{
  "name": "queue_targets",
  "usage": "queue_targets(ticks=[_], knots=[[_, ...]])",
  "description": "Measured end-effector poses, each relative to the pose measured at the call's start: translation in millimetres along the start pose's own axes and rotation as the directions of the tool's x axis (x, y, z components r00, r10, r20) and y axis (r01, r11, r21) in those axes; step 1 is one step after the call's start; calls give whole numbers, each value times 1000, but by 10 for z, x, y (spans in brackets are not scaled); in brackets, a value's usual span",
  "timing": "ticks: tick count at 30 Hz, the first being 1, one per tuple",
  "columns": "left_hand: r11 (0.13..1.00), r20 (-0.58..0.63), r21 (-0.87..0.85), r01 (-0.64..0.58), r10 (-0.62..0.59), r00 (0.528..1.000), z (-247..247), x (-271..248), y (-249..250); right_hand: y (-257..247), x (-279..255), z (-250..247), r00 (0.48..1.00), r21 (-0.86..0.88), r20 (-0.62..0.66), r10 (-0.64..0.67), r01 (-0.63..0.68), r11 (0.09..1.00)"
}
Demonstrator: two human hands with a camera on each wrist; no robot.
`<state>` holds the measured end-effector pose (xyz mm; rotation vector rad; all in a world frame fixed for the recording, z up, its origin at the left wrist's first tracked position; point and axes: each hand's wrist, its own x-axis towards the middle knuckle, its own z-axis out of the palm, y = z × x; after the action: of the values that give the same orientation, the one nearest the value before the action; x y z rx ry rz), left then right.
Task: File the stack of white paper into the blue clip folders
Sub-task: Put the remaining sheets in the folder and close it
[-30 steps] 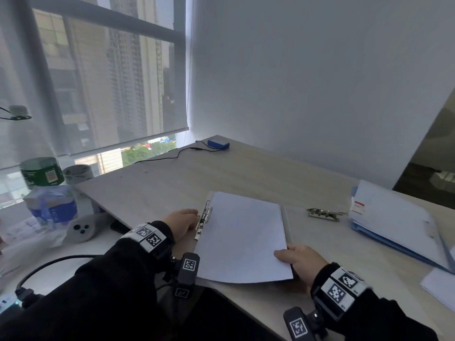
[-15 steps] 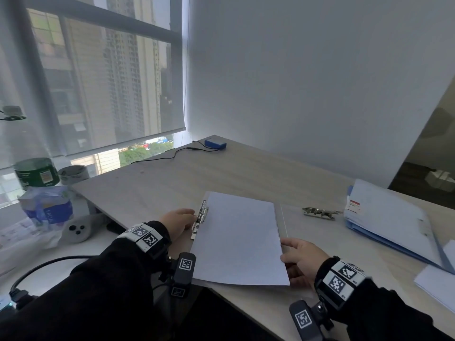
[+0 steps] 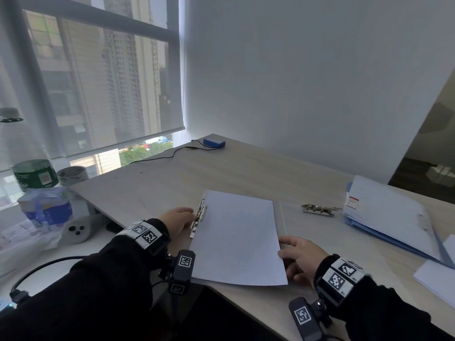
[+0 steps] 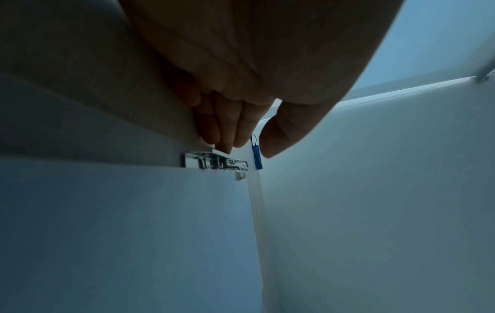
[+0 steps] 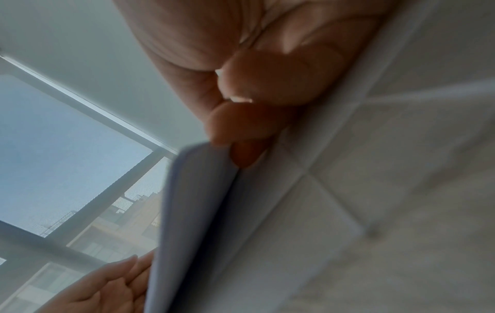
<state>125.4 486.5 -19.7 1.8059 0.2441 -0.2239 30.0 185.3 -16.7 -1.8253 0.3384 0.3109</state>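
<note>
An open clip folder (image 3: 280, 217) lies near the desk's front edge with a stack of white paper (image 3: 236, 237) on it. Its metal clip (image 3: 199, 217) runs along the paper's left edge. My left hand (image 3: 177, 219) rests beside the clip, and in the left wrist view its straight fingers (image 4: 225, 135) touch the clip (image 4: 214, 163), thumb apart. My right hand (image 3: 293, 252) pinches the paper's right edge near the front corner. In the right wrist view its curled fingers (image 5: 241, 131) lift the paper (image 5: 192, 211) edge slightly.
A loose metal clip (image 3: 317, 209) lies right of the folder. Blue folders topped with paper (image 3: 394, 217) are piled at the right, with loose sheets (image 3: 438, 279) in front. A blue box with a cable (image 3: 214, 142) sits at the far corner. Jars and bags crowd the windowsill (image 3: 37, 198).
My right hand slid a little to the right and up along the paper's right edge and took hold of it. My left hand stayed at the clip.
</note>
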Motion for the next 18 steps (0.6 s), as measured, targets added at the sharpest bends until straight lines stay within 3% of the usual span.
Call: queue_targets(ticks=[5, 12, 18], knots=[[994, -6, 60, 96, -96, 995, -8, 85, 186, -15, -10, -6, 1000, -10, -3, -10, 10, 1000], [982, 17, 185, -24, 21, 1000, 127, 270, 448, -35, -32, 2, 1000, 11, 9, -27, 27, 1000], [997, -41, 63, -39, 42, 998, 78, 136, 573, -23, -28, 4, 999, 22, 8, -34, 34, 999]])
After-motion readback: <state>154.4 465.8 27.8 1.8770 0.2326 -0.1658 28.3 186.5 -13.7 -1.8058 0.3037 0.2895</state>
